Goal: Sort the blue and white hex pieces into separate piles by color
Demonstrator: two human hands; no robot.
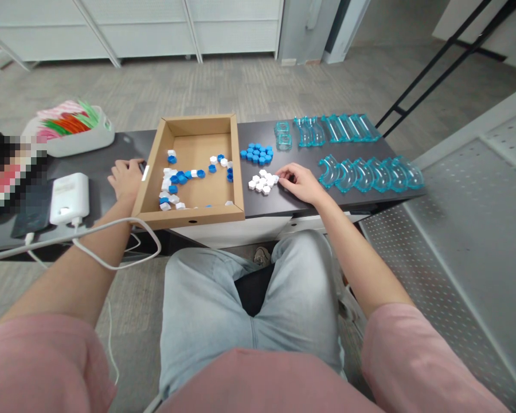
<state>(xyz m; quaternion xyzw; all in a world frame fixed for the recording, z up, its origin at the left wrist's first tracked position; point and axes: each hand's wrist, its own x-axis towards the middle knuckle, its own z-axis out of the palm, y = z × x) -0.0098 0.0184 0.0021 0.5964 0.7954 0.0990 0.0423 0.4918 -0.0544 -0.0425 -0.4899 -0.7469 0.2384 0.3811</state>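
My right hand rests at the right edge of a group of white hexagonal pieces, thumb and fingertips closed on one white piece. Just behind that group lie blue hexagonal pieces, packed together on the dark table. To their left stands an open cardboard box with blue and white pieces scattered inside. My left hand lies on the table against the box's left outer wall, fingers apart. A small dark object, too hidden to name, shows between that hand and the wall.
Clear teal plastic parts, some curved and some straight, stand in rows at the right. At the left are a white basket of colourful items and a white charger. Its white cable loops over my left forearm.
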